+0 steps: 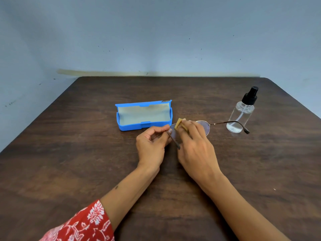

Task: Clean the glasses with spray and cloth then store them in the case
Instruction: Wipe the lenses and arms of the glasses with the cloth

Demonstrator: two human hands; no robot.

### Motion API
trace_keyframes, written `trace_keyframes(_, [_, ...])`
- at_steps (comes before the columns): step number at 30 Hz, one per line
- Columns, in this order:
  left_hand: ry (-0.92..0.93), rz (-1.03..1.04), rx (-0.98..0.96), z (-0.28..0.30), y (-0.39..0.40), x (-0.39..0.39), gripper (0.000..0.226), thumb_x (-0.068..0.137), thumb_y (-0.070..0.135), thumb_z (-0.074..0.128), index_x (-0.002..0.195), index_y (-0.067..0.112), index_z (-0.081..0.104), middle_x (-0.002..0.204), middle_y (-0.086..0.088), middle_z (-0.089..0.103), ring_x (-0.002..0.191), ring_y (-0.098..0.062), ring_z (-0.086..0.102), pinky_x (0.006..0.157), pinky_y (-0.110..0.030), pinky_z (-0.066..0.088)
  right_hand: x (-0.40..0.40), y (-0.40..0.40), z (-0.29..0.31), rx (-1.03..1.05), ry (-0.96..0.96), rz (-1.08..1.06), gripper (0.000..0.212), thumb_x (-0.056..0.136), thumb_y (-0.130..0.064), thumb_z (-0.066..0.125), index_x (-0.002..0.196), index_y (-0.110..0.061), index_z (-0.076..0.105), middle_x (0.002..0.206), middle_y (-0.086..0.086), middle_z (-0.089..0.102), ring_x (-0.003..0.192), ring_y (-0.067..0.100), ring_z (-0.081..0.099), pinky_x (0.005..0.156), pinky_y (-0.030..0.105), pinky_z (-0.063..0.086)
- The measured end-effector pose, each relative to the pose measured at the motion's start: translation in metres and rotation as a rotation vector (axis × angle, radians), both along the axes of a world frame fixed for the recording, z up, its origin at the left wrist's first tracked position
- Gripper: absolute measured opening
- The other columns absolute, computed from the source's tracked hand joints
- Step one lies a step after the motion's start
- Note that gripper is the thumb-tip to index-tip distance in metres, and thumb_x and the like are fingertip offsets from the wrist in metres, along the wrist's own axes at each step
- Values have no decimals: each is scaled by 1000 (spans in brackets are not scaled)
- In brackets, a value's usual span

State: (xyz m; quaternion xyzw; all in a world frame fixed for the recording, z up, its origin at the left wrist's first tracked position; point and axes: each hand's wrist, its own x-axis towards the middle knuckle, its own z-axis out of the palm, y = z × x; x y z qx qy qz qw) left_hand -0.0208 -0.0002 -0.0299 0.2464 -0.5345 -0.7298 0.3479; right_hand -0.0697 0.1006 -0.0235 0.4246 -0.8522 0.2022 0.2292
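Thin metal-framed glasses (205, 126) are held above the middle of the dark wooden table (86, 162), their arms unfolded. My left hand (152, 145) pinches the frame at the left hinge. My right hand (194, 145) pinches a small yellow cloth (178, 124) over the left lens, and its fingers hide most of that lens. The right arm of the glasses reaches out toward the spray bottle (241, 112). A blue case (144, 115) lies open behind my left hand, its pale lining showing and nothing inside.
The clear spray bottle with a black nozzle stands upright at the right, just behind the tip of the glasses' arm. A pale wall runs along the table's far edge. A red patterned sleeve (83, 223) covers my left forearm at the bottom left.
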Motion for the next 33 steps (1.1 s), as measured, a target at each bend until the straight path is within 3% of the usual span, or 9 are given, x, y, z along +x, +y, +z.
trace_keyframes(5, [22, -2, 14, -1, -1, 0, 19, 78, -7, 68, 82, 11, 73, 88, -9, 74, 90, -21, 71, 80, -33, 58, 10, -1, -3, 31, 66, 87, 40, 75, -2, 43, 107, 4, 66, 107, 16, 66, 103, 31, 62, 93, 32, 50])
trace_keyframes(7, [4, -6, -3, -2, -2, 0, 21, 77, -5, 69, 80, 15, 74, 88, -7, 75, 90, -19, 71, 79, -32, 57, 5, -2, -2, 1, 47, 50, 31, 76, 3, 56, 106, 4, 66, 105, 16, 66, 102, 31, 62, 90, 32, 51])
trace_keyframes(9, [-22, 0, -21, -3, -2, 0, 22, 77, -3, 71, 80, 18, 74, 87, -2, 76, 89, -15, 71, 76, -30, 57, 1, -1, 0, -28, -18, -33, 37, 70, 5, 69, 106, 7, 65, 107, 19, 65, 103, 33, 62, 85, 33, 55])
trace_keyframes(14, [6, -2, 2, -2, -1, 1, 19, 78, -6, 69, 82, 12, 73, 89, -8, 75, 91, -21, 71, 80, -33, 58, 10, 0, -3, 30, 79, 88, 39, 74, -1, 46, 106, 3, 67, 106, 15, 67, 103, 30, 63, 92, 32, 52])
trace_keyframes(18, [0, -2, -12, -2, 0, 2, 22, 77, -6, 69, 80, 15, 73, 83, 0, 76, 86, -13, 71, 75, -28, 58, 2, 0, -1, -14, -3, -18, 39, 67, 6, 68, 106, 7, 65, 107, 20, 65, 102, 33, 63, 86, 35, 54])
trace_keyframes(22, [15, 6, 5, -1, 1, 1, 20, 78, -7, 68, 82, 11, 73, 89, -10, 74, 92, -23, 70, 81, -36, 56, 10, 0, -3, 44, 74, 83, 40, 74, -1, 45, 107, 4, 66, 107, 16, 66, 102, 31, 63, 92, 33, 51])
trace_keyframes(26, [5, 6, -12, 0, 1, 1, 21, 77, -7, 68, 79, 14, 73, 81, 0, 75, 84, -11, 71, 76, -29, 59, 1, 0, -1, -3, -10, -23, 40, 67, 7, 68, 107, 7, 65, 108, 19, 65, 103, 33, 62, 88, 33, 54])
trace_keyframes(31, [25, 5, 10, 0, 1, 2, 18, 78, -9, 67, 83, 8, 72, 89, -13, 74, 91, -25, 70, 82, -36, 56, 8, 0, -4, 53, 47, 80, 40, 77, -1, 44, 110, 3, 65, 111, 15, 65, 107, 30, 61, 95, 33, 50])
trace_keyframes(33, [17, 3, 3, 0, 1, 2, 19, 78, -8, 67, 82, 10, 73, 85, -8, 75, 88, -20, 71, 80, -34, 58, 3, 0, -2, 19, 30, 33, 36, 74, 4, 56, 110, 5, 65, 110, 17, 65, 106, 31, 61, 93, 33, 51])
